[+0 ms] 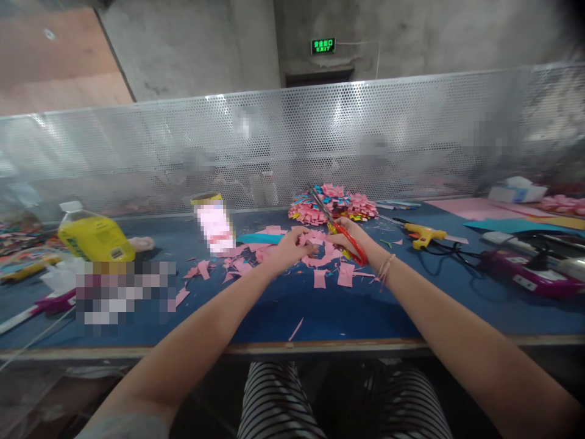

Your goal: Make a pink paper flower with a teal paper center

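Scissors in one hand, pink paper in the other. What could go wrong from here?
1. The left hand pinches the pink paper piece right beside the red-handled scissors in the right hand; a finger could get nipped.
2. Pink scraps litter the blue table near its front edge; they may slide off.

A yellow bottle (94,236) stands at the desk's (457,305) left; a yellow glue gun (423,233) lies right, a paper-flower heap (336,204) behind.
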Demonstrator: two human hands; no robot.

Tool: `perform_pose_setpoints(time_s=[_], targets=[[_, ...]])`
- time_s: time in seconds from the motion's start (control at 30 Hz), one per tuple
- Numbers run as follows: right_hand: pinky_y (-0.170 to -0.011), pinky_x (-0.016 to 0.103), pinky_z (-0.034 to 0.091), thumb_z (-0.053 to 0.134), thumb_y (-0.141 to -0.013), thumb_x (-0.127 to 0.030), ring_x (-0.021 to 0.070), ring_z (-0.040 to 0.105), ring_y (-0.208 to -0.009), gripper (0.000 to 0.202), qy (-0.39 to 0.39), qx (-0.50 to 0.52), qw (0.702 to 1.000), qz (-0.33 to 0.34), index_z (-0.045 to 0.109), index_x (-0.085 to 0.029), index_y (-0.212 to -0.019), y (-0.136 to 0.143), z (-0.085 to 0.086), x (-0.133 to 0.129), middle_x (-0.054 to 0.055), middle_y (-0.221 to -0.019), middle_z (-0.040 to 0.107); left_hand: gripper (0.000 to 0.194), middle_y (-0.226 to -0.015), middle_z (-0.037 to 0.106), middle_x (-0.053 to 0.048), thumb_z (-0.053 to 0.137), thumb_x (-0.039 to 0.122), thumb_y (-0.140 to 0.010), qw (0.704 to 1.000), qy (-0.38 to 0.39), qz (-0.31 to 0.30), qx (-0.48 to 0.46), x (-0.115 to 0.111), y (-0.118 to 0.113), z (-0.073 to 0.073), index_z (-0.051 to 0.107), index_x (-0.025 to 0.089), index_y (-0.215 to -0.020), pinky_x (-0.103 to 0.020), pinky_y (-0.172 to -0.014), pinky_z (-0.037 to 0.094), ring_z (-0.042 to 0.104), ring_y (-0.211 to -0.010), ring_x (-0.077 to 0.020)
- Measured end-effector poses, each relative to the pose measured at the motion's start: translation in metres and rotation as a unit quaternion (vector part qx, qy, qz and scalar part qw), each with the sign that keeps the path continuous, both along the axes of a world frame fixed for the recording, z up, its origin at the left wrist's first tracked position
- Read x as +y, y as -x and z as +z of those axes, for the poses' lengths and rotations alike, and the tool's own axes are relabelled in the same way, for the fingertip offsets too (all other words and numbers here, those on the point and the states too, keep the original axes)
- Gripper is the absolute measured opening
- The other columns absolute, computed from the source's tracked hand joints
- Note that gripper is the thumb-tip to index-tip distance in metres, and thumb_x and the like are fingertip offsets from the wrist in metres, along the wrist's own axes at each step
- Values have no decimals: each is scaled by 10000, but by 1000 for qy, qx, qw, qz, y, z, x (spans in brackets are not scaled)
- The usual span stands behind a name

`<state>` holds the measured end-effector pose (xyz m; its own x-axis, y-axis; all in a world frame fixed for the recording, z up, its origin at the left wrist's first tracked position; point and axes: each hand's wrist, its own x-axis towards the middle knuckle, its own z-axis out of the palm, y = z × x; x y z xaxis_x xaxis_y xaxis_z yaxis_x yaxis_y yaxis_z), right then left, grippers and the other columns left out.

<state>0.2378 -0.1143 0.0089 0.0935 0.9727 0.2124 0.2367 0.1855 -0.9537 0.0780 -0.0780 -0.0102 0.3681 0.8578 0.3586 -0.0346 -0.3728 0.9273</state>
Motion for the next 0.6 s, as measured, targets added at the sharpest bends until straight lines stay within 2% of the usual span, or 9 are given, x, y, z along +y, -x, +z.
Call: perform_pose_setpoints(time_s=[0.1,0.13,0.2,0.27,0.33,0.43,0.53,0.6], targets=[[-413,235,324,555,-534,-16,88,408,-385,351,10,-17,1000,-10,325,-218,-707,3,-1,1,-85,-478,442,268,-573,590,5,615,158,-579,997,7,-42,62,1,0,4,535,196,-832,-271,-508,431,576,-500,-149],[-421,237,336,547,-531,-12,88,414,-390,355,5,-10,1000,-14,319,-219,-707,3,-2,2,-85,-485,443,244,-611,593,-11,618,174,-587,997,-13,-23,67,0,0,6,540,191,-817,-271,-515,428,575,-527,-151],[-439,239,359,550,-534,-35,87,428,-413,351,-19,4,999,-27,313,-221,-712,1,-5,6,-83,-516,451,212,-741,597,-51,638,197,-587,992,-98,62,57,-2,3,12,556,181,-782,-281,-584,436,579,-655,-163],[-450,236,367,568,-539,-81,88,441,-440,345,-49,15,998,-49,310,-223,-718,-2,-10,10,-75,-552,464,223,-880,572,-76,664,204,-573,964,-210,162,28,-6,6,17,573,180,-775,-297,-709,428,547,-834,-184],[-460,230,368,584,-541,-122,90,458,-472,350,-78,27,994,-69,304,-224,-723,-6,-13,14,-65,-586,478,220,-912,558,-74,668,194,-576,936,-288,203,10,-12,8,21,585,187,-780,-310,-796,399,505,-919,-193],[-494,230,387,592,-548,-158,100,491,-530,356,-108,50,990,-72,298,-227,-736,-7,-16,17,-56,-621,486,127,-839,586,-62,609,172,-640,929,-335,151,47,-19,7,21,599,200,-764,-336,-829,382,517,-873,-188],[-522,241,404,594,-558,-196,111,506,-564,354,-125,47,990,-55,298,-233,-748,-4,-16,15,-56,-623,485,131,-905,613,-69,556,169,-690,919,-371,78,104,-23,2,16,610,219,-799,-367,-868,359,527,-917,-197],[-519,246,402,608,-556,-234,113,499,-555,368,-131,37,990,-42,294,-235,-748,-1,-15,14,-59,-609,481,134,-938,617,-68,548,177,-703,915,-380,69,118,-23,-2,13,615,226,-808,-376,-887,343,527,-944,-203]])
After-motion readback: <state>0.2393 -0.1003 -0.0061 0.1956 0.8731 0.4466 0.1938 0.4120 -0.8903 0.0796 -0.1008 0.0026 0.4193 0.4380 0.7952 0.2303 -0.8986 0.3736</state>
